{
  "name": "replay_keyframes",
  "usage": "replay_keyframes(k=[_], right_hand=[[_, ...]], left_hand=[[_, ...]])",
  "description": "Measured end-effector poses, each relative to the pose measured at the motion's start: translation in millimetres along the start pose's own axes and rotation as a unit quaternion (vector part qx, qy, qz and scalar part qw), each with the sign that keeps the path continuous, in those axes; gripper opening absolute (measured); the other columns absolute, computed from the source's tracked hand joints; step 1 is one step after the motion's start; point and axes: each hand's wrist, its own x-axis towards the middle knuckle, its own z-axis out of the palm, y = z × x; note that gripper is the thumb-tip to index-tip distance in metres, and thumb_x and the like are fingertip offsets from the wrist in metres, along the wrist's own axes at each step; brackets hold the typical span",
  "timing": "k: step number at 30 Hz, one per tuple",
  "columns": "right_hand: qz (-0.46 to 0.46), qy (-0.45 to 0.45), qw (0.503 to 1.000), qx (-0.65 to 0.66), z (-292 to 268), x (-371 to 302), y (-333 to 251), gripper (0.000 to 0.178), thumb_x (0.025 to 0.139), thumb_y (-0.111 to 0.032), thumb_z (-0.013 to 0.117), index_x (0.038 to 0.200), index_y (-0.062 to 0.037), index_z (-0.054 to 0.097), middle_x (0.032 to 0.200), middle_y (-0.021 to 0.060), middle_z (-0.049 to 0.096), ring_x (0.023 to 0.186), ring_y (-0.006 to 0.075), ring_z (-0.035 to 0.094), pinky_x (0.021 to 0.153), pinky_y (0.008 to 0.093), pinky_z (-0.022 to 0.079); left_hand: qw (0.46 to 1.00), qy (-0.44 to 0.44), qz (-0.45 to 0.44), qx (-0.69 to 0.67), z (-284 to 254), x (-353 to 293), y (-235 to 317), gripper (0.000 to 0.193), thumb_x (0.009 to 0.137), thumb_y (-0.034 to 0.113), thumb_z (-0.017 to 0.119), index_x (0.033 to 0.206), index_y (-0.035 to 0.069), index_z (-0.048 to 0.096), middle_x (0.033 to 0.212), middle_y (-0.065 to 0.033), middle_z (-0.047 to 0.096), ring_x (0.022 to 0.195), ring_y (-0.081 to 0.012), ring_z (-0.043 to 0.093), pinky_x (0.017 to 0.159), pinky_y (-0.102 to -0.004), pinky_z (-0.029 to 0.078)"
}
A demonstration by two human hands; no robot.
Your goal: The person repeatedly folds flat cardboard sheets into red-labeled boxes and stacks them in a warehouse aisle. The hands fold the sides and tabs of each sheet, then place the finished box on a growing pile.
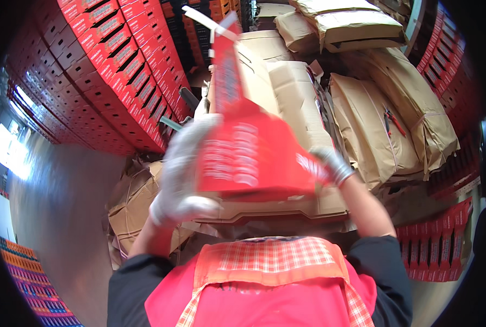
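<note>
A red cardboard box (254, 152) with white print is held in front of my chest, partly folded and blurred by motion. One tall narrow flap (226, 76) sticks up at its far left. My left hand (183, 169), in a white glove, grips the box's left side, the thumb by its near lower corner. At the right corner, the gloved fingers of my right hand (332, 163) are closed on the cardboard. Beneath the box lie flat tan cardboard sheets (297, 92), some showing red edges.
Tall stacks of red boxes (112, 60) rise at the left, with more red boxes (441, 49) at the far right. Brown paper-wrapped bundles (362, 120) lie to the right; red-handled pliers (396, 124) rest on one. Another wrapped bundle (131, 207) sits at lower left.
</note>
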Motion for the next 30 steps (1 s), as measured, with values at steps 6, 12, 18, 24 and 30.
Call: replay_keyframes(k=[6,12,18,24,30], right_hand=[[-0.238,0.099,0.884,-0.39,-52.7,25.6,14.3,0.029,0.098,-0.022,0.057,0.115,-0.0013,0.069,0.103,0.0118,0.072,0.09,0.019,0.064,0.082,0.032,0.051],[-0.56,0.015,0.824,-0.087,38.9,-104.0,-146.6,0.028,0.102,-0.014,0.055,0.126,0.0006,0.055,0.1,0.0057,0.067,0.09,0.0124,0.063,0.081,0.0262,0.053],[-0.326,-0.018,0.719,-0.614,118.2,-149.6,-178.2,0.044,0.075,-0.032,0.082,0.1,-0.0039,0.06,0.086,0.0076,0.061,0.079,0.0168,0.06,0.075,0.0325,0.051],[-0.226,-0.056,0.762,-0.605,137.7,-121.4,-186.5,0.021,0.074,-0.017,0.07,0.082,-0.003,0.056,0.067,0.0101,0.053,0.061,0.0202,0.053,0.062,0.035,0.047],[-0.565,-0.256,0.488,-0.614,188.4,-81.2,-146.8,0.019,0.078,-0.009,0.07,0.091,-0.0052,0.056,0.083,0.0108,0.06,0.075,0.0301,0.06,0.065,0.0386,0.048]], left_hand=[[0.942,-0.083,0.159,0.284,85.2,59.4,4.9,0.083,0.063,0.041,0.086,0.128,-0.002,0.057,0.125,-0.0263,0.057,0.113,-0.0468,0.056,0.099,-0.0523,0.046],[0.956,0.054,0.235,0.166,154.5,79.5,-30.1,0.094,0.06,0.038,0.087,0.133,-0.008,0.05,0.12,-0.0229,0.06,0.102,-0.0438,0.06,0.095,-0.0504,0.048],[0.971,0.145,0.156,0.11,171.9,70.8,-44.7,0.144,0.055,0.05,0.092,0.156,-0.002,0.004,0.156,-0.0318,0.024,0.13,-0.0448,0.047,0.104,-0.0461,0.045],[0.993,0.079,-0.036,-0.086,181.6,55.6,-47.8,0.133,0.054,0.04,0.092,0.152,0.001,0.011,0.147,-0.0213,0.032,0.137,-0.0363,0.036,0.115,-0.0447,0.028],[0.981,-0.053,-0.114,-0.148,180.7,33.2,-52.2,0.108,0.057,0.036,0.093,0.143,0.002,0.038,0.138,-0.0171,0.047,0.129,-0.0303,0.047,0.107,-0.0418,0.039]])
